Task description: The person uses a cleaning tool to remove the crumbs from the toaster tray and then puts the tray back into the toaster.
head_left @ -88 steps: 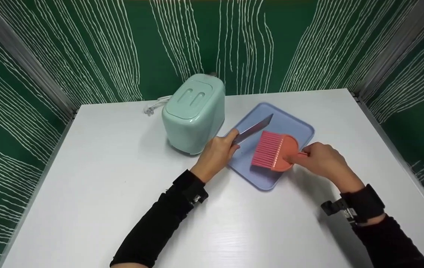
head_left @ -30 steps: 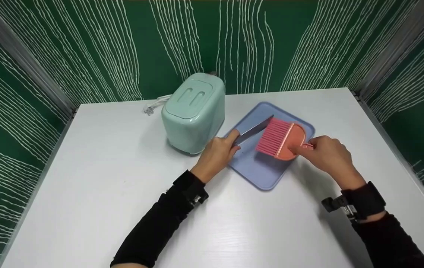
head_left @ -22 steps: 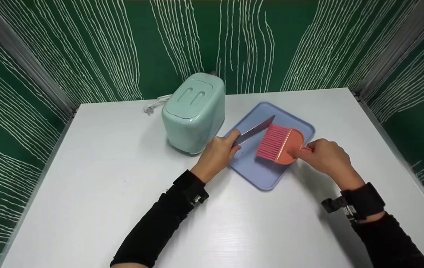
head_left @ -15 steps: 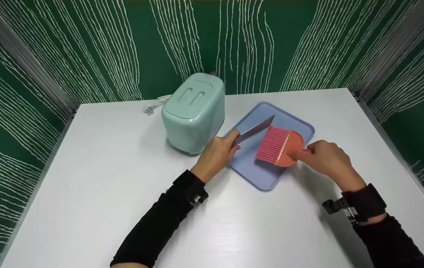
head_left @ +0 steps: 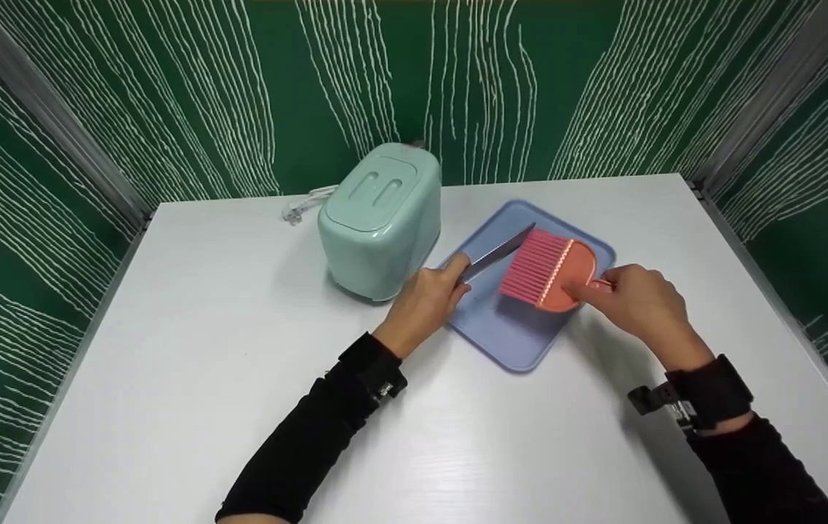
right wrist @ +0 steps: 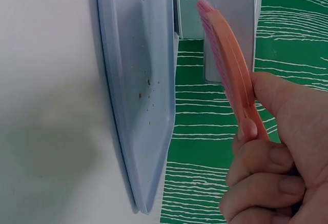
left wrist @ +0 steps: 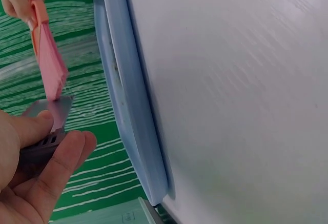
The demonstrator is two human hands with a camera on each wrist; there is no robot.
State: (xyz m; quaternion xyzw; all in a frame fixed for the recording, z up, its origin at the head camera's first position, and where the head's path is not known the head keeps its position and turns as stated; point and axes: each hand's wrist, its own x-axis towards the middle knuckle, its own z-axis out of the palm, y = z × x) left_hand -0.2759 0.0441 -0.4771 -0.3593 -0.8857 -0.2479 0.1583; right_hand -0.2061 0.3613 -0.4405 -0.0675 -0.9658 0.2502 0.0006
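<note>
My left hand [head_left: 421, 295] grips the dark slotted end of a thin metal crumb tray [head_left: 498, 255] between thumb and fingers, holding it tilted above the blue tray [head_left: 512, 356]. Pinched by its short handle in my right hand [head_left: 639, 302] is an orange brush [head_left: 574, 273] with pink bristles. In the left wrist view the bristle tips [left wrist: 54, 93] meet the crumb tray's sheet. From the right wrist, the brush overlaps the grey sheet [right wrist: 230, 44]. Small brown crumbs [right wrist: 148, 83] are scattered on the blue tray below.
A mint-green toaster [head_left: 377, 218] stands left of the blue tray, close by my left hand. Its white cord and plug [head_left: 297, 211] lie behind it. Green walls with white streaks enclose the back and sides of the white table [head_left: 239, 378].
The brush in my right hand has moved back and forth along the crumb tray, and is now slightly farther away than half a second ago. My left hand stays nearly still.
</note>
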